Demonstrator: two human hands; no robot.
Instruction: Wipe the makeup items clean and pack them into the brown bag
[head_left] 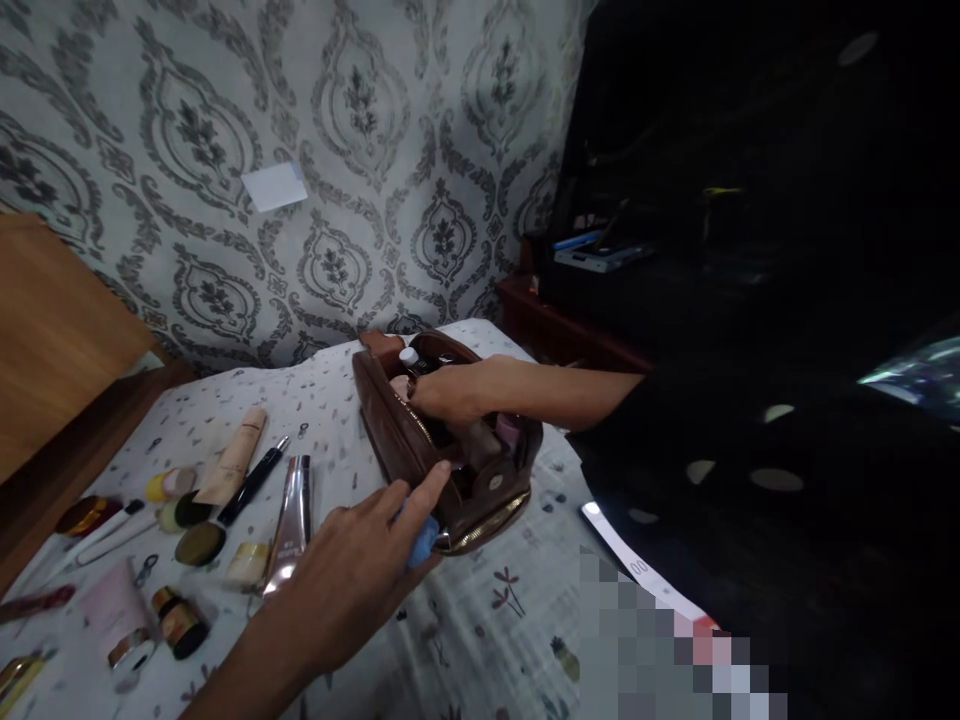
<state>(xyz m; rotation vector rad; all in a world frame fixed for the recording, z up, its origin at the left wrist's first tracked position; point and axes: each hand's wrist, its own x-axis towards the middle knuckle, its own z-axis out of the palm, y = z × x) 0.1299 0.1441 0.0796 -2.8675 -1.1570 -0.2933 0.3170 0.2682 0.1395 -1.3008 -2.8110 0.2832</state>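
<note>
A brown leather cosmetic bag (397, 435) lies open on a patterned bedsheet (480, 620). My right hand (444, 392) reaches into the bag's opening, fingers curled among the bottles inside; what they grip is hidden. My left hand (358, 570) is at the bag's near edge, closed on a small blue item (423, 540), with the index finger stretched toward the bag. A white-capped bottle (409, 357) stands inside the bag at the far end.
Several cosmetics lie on the sheet at left: a beige tube (232, 462), a black pen-like stick (253, 482), a metallic tube (291, 522), small jars (178, 622). A wooden headboard (52, 340) is at far left, a dark shelf (592, 255) at the back right.
</note>
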